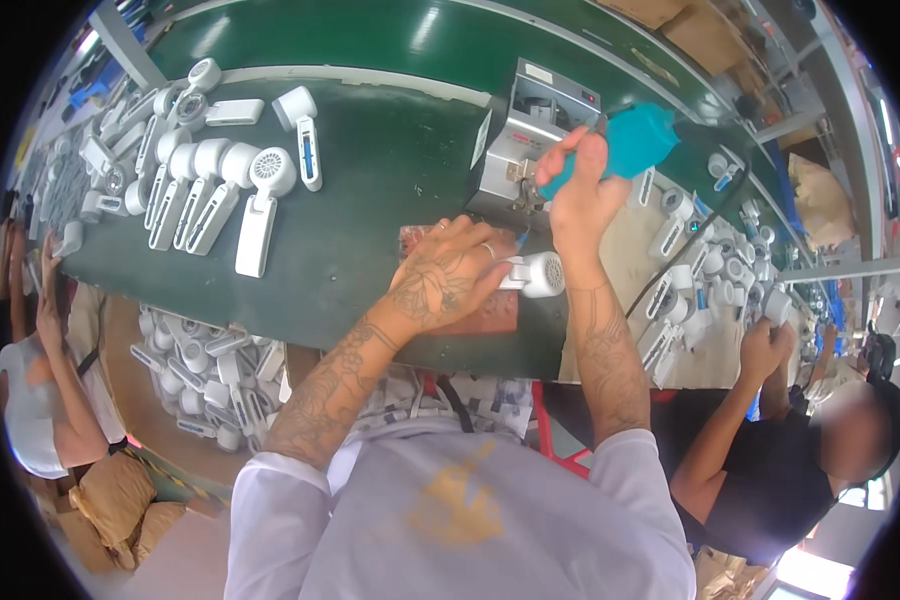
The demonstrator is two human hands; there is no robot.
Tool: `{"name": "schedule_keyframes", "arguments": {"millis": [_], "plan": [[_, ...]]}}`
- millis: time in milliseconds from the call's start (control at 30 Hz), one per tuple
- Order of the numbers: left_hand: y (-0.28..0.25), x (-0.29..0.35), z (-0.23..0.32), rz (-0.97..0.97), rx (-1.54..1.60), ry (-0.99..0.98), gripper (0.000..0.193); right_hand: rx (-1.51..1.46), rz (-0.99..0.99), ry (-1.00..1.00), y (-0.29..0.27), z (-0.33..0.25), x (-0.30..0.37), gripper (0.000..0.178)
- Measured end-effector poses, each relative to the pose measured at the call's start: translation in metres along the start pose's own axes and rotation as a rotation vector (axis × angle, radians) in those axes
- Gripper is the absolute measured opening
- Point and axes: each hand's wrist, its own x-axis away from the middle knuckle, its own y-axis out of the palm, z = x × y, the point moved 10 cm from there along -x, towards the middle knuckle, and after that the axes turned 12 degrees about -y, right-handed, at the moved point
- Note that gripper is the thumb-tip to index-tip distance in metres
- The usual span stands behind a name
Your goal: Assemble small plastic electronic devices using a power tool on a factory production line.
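Note:
My left hand (445, 275) is closed on a small white handheld fan (543, 274), pressing it down on a reddish mat (490, 318). The round grilled head of the fan sticks out to the right of my fingers; most of its handle is hidden under them. Above and to the right, my right hand (585, 195) is wrapped round a teal electric screwdriver (638, 138), tilted with its thick end up to the right. Its lower end is beside the front of a grey metal screw feeder (530, 135). Whether its tip touches the feeder, I cannot tell.
Several white fans (210, 165) lie at the left on the green table (370, 170). More fans (705, 265) cover the right side, where a black cable (660, 275) runs. A box of fans (205, 375) stands below. People (760, 440) work on both sides.

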Motion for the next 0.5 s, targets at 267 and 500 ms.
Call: {"name": "schedule_keyframes", "arguments": {"millis": [267,500], "plan": [[-0.001,-0.001,-0.003,0.027,-0.006,-0.034,0.022,-0.197,0.007,0.122,-0.022,-0.035,0.049,0.042],[0.002,-0.002,-0.003,-0.01,0.018,-0.029,0.027,-0.203,-0.006,0.127,-0.029,-0.035,0.064,0.045]]}}
